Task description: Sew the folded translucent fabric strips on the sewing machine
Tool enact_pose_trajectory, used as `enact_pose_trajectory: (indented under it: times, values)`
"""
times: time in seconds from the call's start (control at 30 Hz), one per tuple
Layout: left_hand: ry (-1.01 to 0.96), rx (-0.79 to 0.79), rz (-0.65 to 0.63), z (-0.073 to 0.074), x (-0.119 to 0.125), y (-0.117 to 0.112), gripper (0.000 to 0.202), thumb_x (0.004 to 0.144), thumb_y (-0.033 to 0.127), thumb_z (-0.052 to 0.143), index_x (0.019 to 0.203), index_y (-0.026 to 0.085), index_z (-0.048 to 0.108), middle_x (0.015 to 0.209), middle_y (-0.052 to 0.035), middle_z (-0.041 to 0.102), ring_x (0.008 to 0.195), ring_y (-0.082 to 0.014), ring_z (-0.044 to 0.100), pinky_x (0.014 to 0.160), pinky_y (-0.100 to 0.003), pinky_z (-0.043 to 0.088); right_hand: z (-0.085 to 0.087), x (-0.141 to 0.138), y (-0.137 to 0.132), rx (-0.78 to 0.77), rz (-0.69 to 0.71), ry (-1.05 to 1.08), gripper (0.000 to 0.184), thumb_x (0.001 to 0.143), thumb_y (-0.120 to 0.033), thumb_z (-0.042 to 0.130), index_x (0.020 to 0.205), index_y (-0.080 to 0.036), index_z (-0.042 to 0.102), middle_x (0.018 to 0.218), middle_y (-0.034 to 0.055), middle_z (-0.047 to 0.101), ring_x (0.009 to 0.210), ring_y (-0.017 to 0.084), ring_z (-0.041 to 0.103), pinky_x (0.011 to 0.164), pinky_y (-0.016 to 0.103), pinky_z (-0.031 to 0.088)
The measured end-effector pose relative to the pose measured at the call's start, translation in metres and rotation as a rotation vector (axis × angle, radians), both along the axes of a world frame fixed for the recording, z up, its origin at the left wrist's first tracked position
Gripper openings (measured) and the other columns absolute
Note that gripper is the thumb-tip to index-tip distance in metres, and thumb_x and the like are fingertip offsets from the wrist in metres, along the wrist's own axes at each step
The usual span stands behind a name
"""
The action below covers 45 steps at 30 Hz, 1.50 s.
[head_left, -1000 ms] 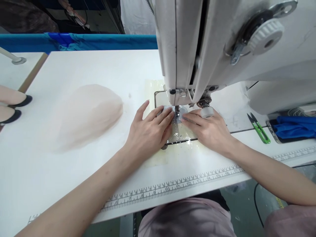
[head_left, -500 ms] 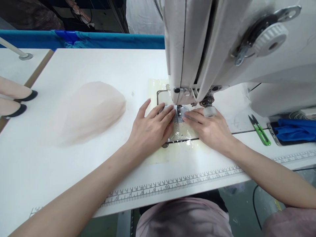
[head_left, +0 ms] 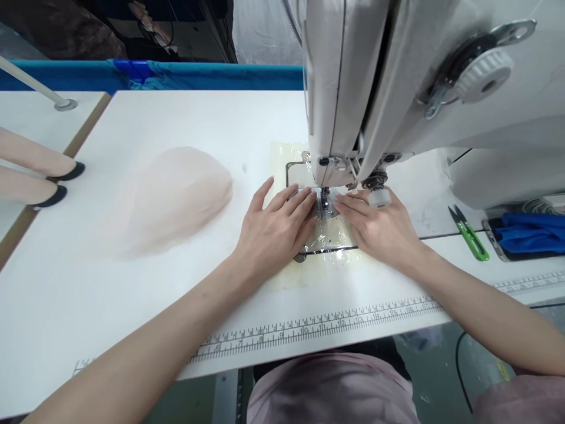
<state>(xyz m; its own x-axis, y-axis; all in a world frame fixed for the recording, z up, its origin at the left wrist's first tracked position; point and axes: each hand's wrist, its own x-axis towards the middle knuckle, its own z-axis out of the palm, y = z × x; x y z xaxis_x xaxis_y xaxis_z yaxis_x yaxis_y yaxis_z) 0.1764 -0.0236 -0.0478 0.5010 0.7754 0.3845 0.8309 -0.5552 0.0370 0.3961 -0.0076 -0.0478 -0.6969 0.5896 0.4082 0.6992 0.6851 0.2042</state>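
My left hand point(head_left: 278, 227) rests palm down on the sewing bed, fingers spread, its fingertips just left of the presser foot point(head_left: 325, 200). On the other side, my right hand point(head_left: 382, 229) lies with fingers stretched out, their tips close to the foot's right side. Something whitish and thin shows at those fingertips, too small to name. Above both hands stands the sewing machine head point(head_left: 348, 88). The metal needle plate point(head_left: 327, 213) shows between the hands, and clear film covers part of the bed. A sheer, pale pink piece of fabric point(head_left: 180, 200) lies left of my left hand.
Green thread snips point(head_left: 470, 232) lie at the right, beside a phone point(head_left: 497, 244) under blue cloth point(head_left: 532, 232). A printed ruler point(head_left: 304, 330) follows the table's front edge. Two beige tube-like shapes point(head_left: 33, 171) with black ends reach in from the left. Blue cloth point(head_left: 229, 76) lines the back edge.
The whole view has shifted slightly, so the table and machine appear a little further right. Both hands stay beside the presser foot with almost no movement; the sheer fabric lies where it was.
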Motion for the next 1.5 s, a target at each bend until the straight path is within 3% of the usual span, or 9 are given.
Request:
enact_pose_trajectory:
  times: [0.17, 0.27, 0.4, 0.57, 0.7, 0.87, 1.23, 1.37, 1.5]
  values:
    - [-0.059, 0.056, -0.054, 0.003, -0.001, -0.004, 0.037, 0.095, 0.029, 0.049, 0.127, 0.014, 0.057, 0.12, -0.0083, 0.068, 0.114, -0.0253, 0.061, 0.101, -0.045, 0.043, 0.005, -0.003, -0.003, -0.196, -0.016, 0.192, 0.028, 0.092, -0.017, 0.047, 0.106, -0.017, 0.072, 0.101, 0.0064, 0.074, 0.091, 0.022, 0.066, 0.097, 0.047, 0.043]
    - [-0.153, 0.005, -0.2, 0.006, -0.001, -0.005, 0.036, 0.09, 0.027, 0.055, 0.125, 0.018, 0.059, 0.125, -0.0075, 0.065, 0.115, -0.0241, 0.06, 0.091, -0.04, 0.049, 0.018, -0.003, -0.007, -0.691, 0.079, 0.509, 0.016, 0.089, -0.023, 0.058, 0.09, -0.022, 0.074, 0.088, 0.0015, 0.075, 0.082, 0.018, 0.068, 0.085, 0.039, 0.052]
    - [-0.483, -0.349, -0.413, 0.018, -0.005, -0.007, 0.014, 0.087, 0.025, 0.058, 0.094, 0.023, 0.07, 0.112, -0.0049, 0.071, 0.109, -0.0213, 0.062, 0.096, -0.04, 0.048, 0.033, 0.001, -0.009, -1.423, 0.256, 0.857, 0.025, 0.071, -0.026, 0.079, 0.094, -0.023, 0.071, 0.093, -0.0006, 0.073, 0.082, 0.014, 0.068, 0.076, 0.029, 0.055]
    - [-0.778, -0.757, -0.258, 0.042, -0.019, -0.014, 0.025, 0.09, 0.035, 0.056, 0.072, 0.021, 0.066, 0.078, -0.0032, 0.071, 0.081, -0.0184, 0.066, 0.085, -0.038, 0.052, 0.032, 0.0, -0.008, -1.696, 0.235, 0.967, 0.048, 0.061, -0.015, 0.083, 0.106, -0.021, 0.067, 0.075, -0.005, 0.068, 0.068, 0.008, 0.063, 0.068, 0.023, 0.052]
    - [-0.781, -0.803, -0.268, 0.054, -0.023, -0.018, 0.034, 0.093, 0.038, 0.051, 0.07, 0.018, 0.064, 0.071, -0.0031, 0.065, 0.067, -0.0138, 0.06, 0.066, -0.028, 0.049, 0.034, -0.007, -0.012, -1.799, 0.335, 1.007, 0.037, 0.066, -0.022, 0.082, 0.1, -0.018, 0.068, 0.075, -0.0039, 0.066, 0.065, 0.008, 0.061, 0.066, 0.023, 0.05]
    - [-0.788, -0.768, -0.242, 0.065, -0.028, -0.023, 0.037, 0.092, 0.041, 0.052, 0.063, 0.017, 0.054, 0.058, 0.0016, 0.053, 0.05, -0.0089, 0.047, 0.051, -0.023, 0.038, 0.044, -0.016, -0.021, -1.653, 0.305, 1.053, 0.017, 0.074, -0.031, 0.077, 0.08, -0.018, 0.07, 0.069, -0.0038, 0.064, 0.061, 0.006, 0.055, 0.06, 0.021, 0.043]
    - [-0.665, -0.465, -0.112, 0.095, -0.054, -0.052, 0.037, 0.09, 0.039, 0.052, 0.06, 0.019, 0.048, 0.054, 0.0017, 0.053, 0.052, -0.01, 0.046, 0.049, -0.023, 0.035, 0.052, -0.037, -0.035, -1.465, 0.288, 0.958, 0.019, 0.073, -0.037, 0.076, 0.085, -0.022, 0.076, 0.075, 0.0, 0.072, 0.071, 0.012, 0.064, 0.068, 0.026, 0.05]
    - [-0.421, -0.175, -0.2, 0.096, -0.047, -0.081, 0.027, 0.09, 0.029, 0.056, 0.065, 0.02, 0.049, 0.052, 0.0054, 0.052, 0.043, -0.007, 0.04, 0.044, -0.022, 0.031, 0.053, -0.047, -0.039, -1.537, 0.259, 0.939, 0.019, 0.081, -0.034, 0.066, 0.089, -0.018, 0.075, 0.057, -0.0019, 0.066, 0.051, 0.01, 0.061, 0.053, 0.023, 0.046]
    - [-0.043, -0.004, -0.4, 0.08, -0.023, -0.118, 0.024, 0.092, 0.023, 0.052, 0.068, 0.019, 0.052, 0.052, 0.0045, 0.056, 0.041, -0.0098, 0.045, 0.045, -0.026, 0.031, 0.054, -0.054, -0.042, -1.65, 0.323, 1.041, 0.027, 0.086, -0.038, 0.058, 0.09, -0.015, 0.073, 0.087, 0.0076, 0.075, 0.081, 0.018, 0.072, 0.072, 0.031, 0.056]
